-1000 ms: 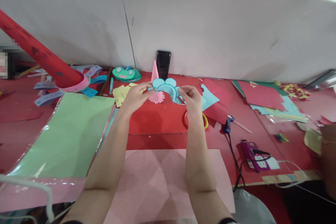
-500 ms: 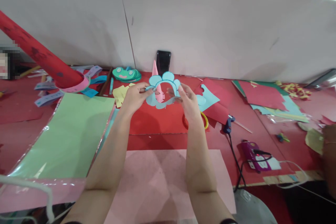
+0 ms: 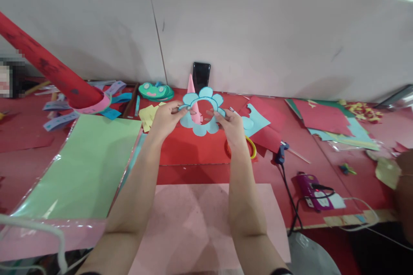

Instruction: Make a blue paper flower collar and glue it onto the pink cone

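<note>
A light blue paper flower ring [image 3: 205, 92], with rounded petals and a round hole, is held up over the table between both hands. My left hand [image 3: 167, 120] pinches its left side. On its right side my right hand [image 3: 230, 124] is closed on the petals. Behind the ring stands a pink paper cone [image 3: 191, 86], partly seen through the hole. A dark phone [image 3: 201, 76] leans upright against the wall behind. Below my right hand lie scissors with yellow handles [image 3: 253, 148], partly hidden by the wrist.
Left are a green sheet in clear plastic [image 3: 87, 163], frog cutouts [image 3: 155, 91] and a red cone [image 3: 48, 60]. Blue paper scrap [image 3: 258, 121], a glue gun [image 3: 282, 152] and a purple power box [image 3: 309, 189] with cords lie right. Pink paper [image 3: 193, 223] covers the front.
The flower ring has turned to face me more flatly, its lower petals now showing fully. My right hand's fingers have shifted slightly at its right edge; my left hand stays put.
</note>
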A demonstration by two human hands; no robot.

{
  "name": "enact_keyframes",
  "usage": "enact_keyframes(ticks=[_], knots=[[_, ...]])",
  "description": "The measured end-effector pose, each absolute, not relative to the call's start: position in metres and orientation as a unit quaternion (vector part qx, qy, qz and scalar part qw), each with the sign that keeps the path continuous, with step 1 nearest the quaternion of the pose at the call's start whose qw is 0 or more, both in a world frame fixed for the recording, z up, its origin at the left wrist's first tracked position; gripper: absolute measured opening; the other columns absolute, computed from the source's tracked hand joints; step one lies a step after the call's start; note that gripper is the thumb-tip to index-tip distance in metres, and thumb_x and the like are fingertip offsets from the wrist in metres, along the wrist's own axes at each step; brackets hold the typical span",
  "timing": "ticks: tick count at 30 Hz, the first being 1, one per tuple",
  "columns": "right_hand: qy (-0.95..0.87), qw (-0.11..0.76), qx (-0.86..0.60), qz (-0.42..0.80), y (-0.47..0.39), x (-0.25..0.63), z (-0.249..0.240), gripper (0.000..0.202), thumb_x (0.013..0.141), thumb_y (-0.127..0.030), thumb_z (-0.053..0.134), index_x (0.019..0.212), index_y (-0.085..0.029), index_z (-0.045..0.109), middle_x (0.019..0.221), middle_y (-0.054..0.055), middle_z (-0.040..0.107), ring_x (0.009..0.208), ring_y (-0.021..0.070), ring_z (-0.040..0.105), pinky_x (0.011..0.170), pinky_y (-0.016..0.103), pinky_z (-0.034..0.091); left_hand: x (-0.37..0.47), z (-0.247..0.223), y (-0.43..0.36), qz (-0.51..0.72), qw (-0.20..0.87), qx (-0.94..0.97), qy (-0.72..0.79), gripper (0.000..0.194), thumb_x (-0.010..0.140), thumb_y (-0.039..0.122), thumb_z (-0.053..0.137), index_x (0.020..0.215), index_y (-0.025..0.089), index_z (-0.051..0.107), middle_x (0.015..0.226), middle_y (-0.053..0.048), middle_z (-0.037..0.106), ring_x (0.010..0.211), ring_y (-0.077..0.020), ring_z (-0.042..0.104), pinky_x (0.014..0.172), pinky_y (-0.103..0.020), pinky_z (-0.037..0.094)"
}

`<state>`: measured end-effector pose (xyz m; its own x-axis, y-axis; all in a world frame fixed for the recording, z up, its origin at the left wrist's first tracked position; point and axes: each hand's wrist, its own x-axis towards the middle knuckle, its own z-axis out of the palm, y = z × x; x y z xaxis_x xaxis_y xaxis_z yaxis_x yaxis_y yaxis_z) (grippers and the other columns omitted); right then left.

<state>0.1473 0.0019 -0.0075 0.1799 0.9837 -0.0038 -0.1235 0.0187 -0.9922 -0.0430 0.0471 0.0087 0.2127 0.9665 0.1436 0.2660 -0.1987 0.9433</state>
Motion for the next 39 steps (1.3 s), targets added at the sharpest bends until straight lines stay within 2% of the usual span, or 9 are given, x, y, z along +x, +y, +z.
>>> enact_keyframes(ticks=[9,14,18,24,27,30,33,36,39], knots=[[-0.414,0.587,-0.518,0.464,0.001,0.148,-0.005,0.030,0.076,-0.051,0.061,0.082,-0.022,0.067,0.083,0.004,0.073,0.080,0.0218,0.071,0.061,0.032,0.057,-0.042,0.008,0.049,0.425,0.454,0.619,0.481,0.022,0.080,0.040,0.055,0.077,0.020,0.064,0.078,-0.004,0.071,0.075,-0.0198,0.068,0.068,-0.029,0.056],[-0.421,0.583,-0.529,0.450,0.002,0.149,-0.007,0.030,0.074,-0.051,0.063,0.081,-0.022,0.065,0.077,0.002,0.073,0.077,0.0197,0.070,0.062,0.030,0.056,-0.041,0.009,0.047,0.420,0.454,0.614,0.491,0.024,0.082,0.041,0.053,0.083,0.021,0.066,0.077,-0.003,0.072,0.067,-0.0182,0.066,0.059,-0.028,0.056],[-0.414,0.588,-0.531,0.448,0.005,0.150,-0.010,0.030,0.072,-0.050,0.066,0.080,-0.021,0.065,0.076,0.002,0.072,0.075,0.0188,0.068,0.063,0.031,0.056,-0.041,0.008,0.048,0.422,0.452,0.620,0.482,0.024,0.082,0.042,0.053,0.082,0.021,0.066,0.077,-0.003,0.072,0.067,-0.0178,0.066,0.061,-0.028,0.056],[-0.470,0.566,-0.581,0.348,0.007,0.154,-0.014,0.027,0.071,-0.050,0.066,0.075,-0.023,0.069,0.070,-0.002,0.066,0.066,0.0125,0.059,0.068,0.028,0.052,-0.045,0.006,0.052,0.425,0.336,0.664,0.515,0.023,0.079,0.041,0.055,0.075,0.021,0.066,0.075,-0.001,0.069,0.073,-0.0173,0.064,0.069,-0.026,0.051],[-0.480,0.556,-0.609,0.299,0.008,0.157,-0.016,0.027,0.071,-0.049,0.067,0.073,-0.023,0.069,0.061,-0.004,0.059,0.055,0.0095,0.051,0.061,0.026,0.048,-0.046,0.006,0.052,0.418,0.281,0.676,0.538,0.024,0.077,0.041,0.056,0.074,0.020,0.067,0.074,0.000,0.069,0.071,-0.0164,0.062,0.068,-0.026,0.048],[-0.468,0.550,-0.604,0.336,0.008,0.156,-0.017,0.027,0.071,-0.048,0.067,0.078,-0.022,0.069,0.050,-0.006,0.051,0.047,0.0085,0.046,0.052,0.024,0.044,-0.045,0.006,0.051,0.416,0.301,0.669,0.538,0.024,0.078,0.041,0.055,0.074,0.020,0.066,0.067,0.000,0.066,0.065,-0.0155,0.061,0.063,-0.025,0.047],[-0.437,0.578,-0.570,0.388,0.009,0.152,-0.016,0.029,0.070,-0.046,0.069,0.084,-0.022,0.068,0.059,-0.003,0.058,0.057,0.0119,0.057,0.054,0.025,0.051,-0.044,0.005,0.051,0.424,0.335,0.661,0.520,0.022,0.079,0.039,0.055,0.076,0.021,0.066,0.070,0.000,0.068,0.067,-0.0155,0.063,0.063,-0.025,0.049],[-0.401,0.616,-0.539,0.412,0.008,0.147,-0.013,0.028,0.067,-0.044,0.071,0.081,-0.021,0.066,0.078,0.000,0.065,0.077,0.0153,0.063,0.068,0.031,0.058,-0.043,0.005,0.051,0.434,0.337,0.659,0.513,0.018,0.078,0.037,0.057,0.076,0.021,0.065,0.075,0.000,0.069,0.073,-0.0159,0.065,0.068,-0.025,0.050],[-0.386,0.626,-0.536,0.415,0.006,0.145,-0.009,0.026,0.066,-0.043,0.072,0.076,-0.020,0.065,0.078,-0.001,0.064,0.076,0.0142,0.063,0.077,0.034,0.059,-0.043,0.006,0.050,0.435,0.326,0.663,0.514,0.018,0.078,0.038,0.060,0.076,0.021,0.065,0.075,0.000,0.070,0.074,-0.0156,0.065,0.070,-0.025,0.050]])
